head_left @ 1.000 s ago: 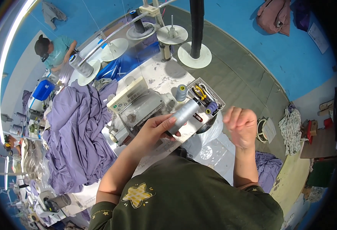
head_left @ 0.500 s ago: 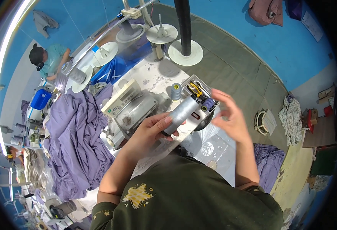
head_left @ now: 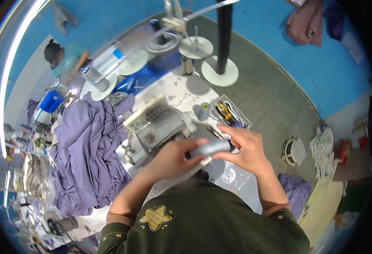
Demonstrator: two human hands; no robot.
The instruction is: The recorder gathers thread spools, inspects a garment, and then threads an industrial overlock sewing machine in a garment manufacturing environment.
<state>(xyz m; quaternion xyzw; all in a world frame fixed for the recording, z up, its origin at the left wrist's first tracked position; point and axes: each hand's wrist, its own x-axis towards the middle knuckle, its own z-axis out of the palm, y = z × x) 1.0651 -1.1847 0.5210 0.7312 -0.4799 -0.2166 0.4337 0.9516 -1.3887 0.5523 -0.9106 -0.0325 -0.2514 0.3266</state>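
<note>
My left hand (head_left: 174,160) is closed around a grey cone of thread (head_left: 212,149), which lies almost level above the front of the sewing machine (head_left: 156,131). Motion blurs both the cone and the fingers on it. My right hand (head_left: 246,151) is at the cone's dark right end, its thumb and forefinger spread apart around it. Its thumb comes close to the cone's lower side; whether it touches is hard to tell. Beyond the hands, a smaller grey-blue thread spool (head_left: 204,111) stands upright on the white table (head_left: 169,86).
A tray (head_left: 246,120) beside the spool holds yellow-handled pliers (head_left: 224,111) and other tools. Purple fabric (head_left: 90,156) is heaped at left. White thread-stand discs (head_left: 220,71) rise behind the machine. Further off at left, a person (head_left: 69,61) sits. A round stool (head_left: 294,151) stands at right.
My right hand has moved left and down to the cone's end. The cone has tipped from a slant to nearly level in my left hand. The whole view has shifted slightly.
</note>
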